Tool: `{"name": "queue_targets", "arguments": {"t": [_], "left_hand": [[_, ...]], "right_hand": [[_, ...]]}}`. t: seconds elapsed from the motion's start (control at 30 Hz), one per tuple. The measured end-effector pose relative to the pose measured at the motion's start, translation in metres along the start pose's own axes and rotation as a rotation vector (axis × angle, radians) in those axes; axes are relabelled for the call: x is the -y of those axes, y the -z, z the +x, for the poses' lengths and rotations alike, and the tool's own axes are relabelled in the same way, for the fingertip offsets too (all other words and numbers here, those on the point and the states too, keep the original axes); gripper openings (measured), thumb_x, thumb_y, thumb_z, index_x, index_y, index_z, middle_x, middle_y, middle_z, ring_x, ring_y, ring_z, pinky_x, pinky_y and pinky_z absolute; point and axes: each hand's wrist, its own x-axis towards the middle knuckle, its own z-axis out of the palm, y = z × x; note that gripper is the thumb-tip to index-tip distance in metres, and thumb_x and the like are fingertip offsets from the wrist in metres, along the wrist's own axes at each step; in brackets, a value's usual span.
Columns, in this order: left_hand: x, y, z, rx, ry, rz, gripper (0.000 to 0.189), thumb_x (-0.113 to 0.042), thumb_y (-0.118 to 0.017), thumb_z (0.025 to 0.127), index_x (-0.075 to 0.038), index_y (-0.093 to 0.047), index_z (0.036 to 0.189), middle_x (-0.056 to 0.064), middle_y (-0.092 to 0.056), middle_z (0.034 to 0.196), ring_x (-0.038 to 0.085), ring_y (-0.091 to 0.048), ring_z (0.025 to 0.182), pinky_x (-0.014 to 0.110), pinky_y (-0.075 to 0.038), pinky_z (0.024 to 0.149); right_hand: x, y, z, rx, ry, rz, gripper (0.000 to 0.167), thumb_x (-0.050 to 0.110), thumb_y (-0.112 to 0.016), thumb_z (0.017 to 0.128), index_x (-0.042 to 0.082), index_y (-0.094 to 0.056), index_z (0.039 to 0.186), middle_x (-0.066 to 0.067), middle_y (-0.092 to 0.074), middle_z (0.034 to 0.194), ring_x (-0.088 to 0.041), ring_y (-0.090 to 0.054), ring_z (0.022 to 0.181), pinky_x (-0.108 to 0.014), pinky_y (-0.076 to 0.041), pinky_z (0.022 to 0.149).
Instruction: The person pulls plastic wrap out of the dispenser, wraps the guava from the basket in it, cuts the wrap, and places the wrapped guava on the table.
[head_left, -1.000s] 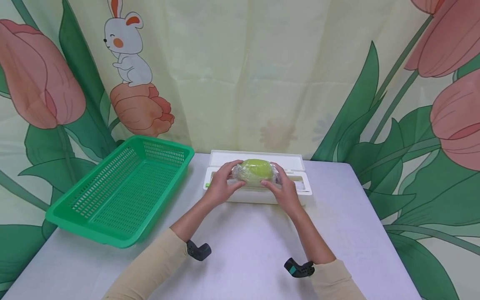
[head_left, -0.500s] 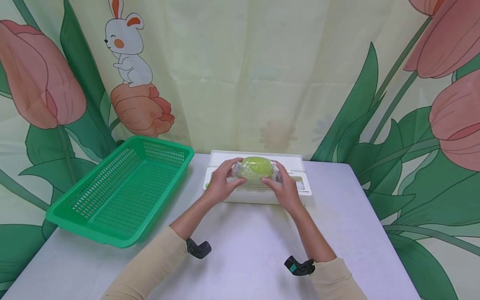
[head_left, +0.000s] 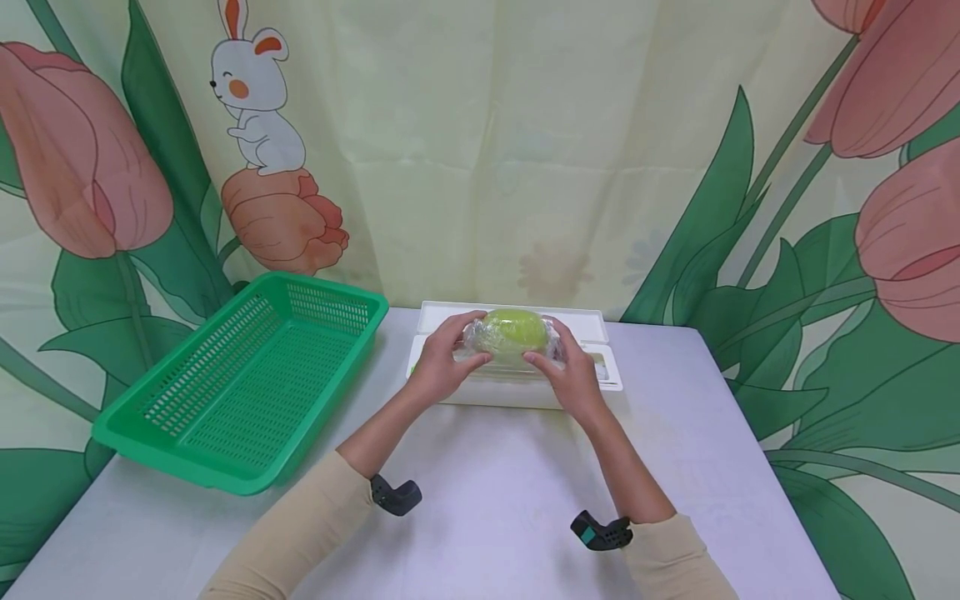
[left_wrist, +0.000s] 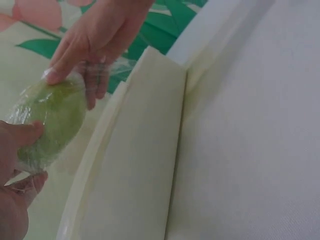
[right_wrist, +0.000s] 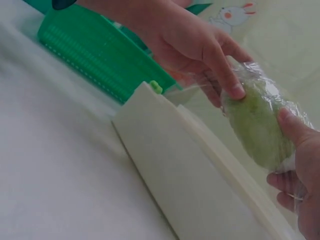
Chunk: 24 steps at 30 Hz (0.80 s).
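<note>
A smooth oval green fruit (head_left: 517, 332), its exact kind unclear, is wrapped in crinkled clear plastic film and held above an open white box (head_left: 510, 395). My left hand (head_left: 441, 364) grips its left end, thumb in front and fingers behind. On the right end my right hand (head_left: 572, 377) has a similar hold. The left wrist view shows both thumbs pressing the film against the fruit (left_wrist: 57, 120). Loose film (right_wrist: 200, 82) sticks out past the left hand in the right wrist view. The fruit is apart from the box.
A green plastic basket (head_left: 247, 408) with perforated sides stands left of the box. The box's lid (head_left: 435, 317) is folded back, and a small green piece (right_wrist: 156, 87) sits at its left end. A white cloth (head_left: 495, 500) covers the table; a printed curtain (head_left: 487, 167) hangs behind.
Both hands have raised the wrapped fruit slightly, and it has tilted a little away from the box. Their hold looks the same. Box and basket have not moved.
</note>
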Motion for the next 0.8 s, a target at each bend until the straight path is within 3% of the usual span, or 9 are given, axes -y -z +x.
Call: {"name": "queue_targets", "arguments": {"t": [0.8], "left_hand": [[-0.021, 0.010, 0.001, -0.001, 0.014, -0.027, 0.065, -0.013, -0.078, 0.080, -0.016, -0.050, 0.139, 0.007, -0.054, 0.135, 0.024, -0.062, 0.112, 0.034, -0.055, 0.093]], "right_hand": [[0.021, 0.012, -0.006, 0.009, 0.016, 0.014, 0.073, 0.044, -0.069, 0.086, 0.026, -0.034, 0.148, -0.009, -0.055, 0.135, -0.031, -0.055, 0.125, -0.050, -0.048, 0.101]]}}
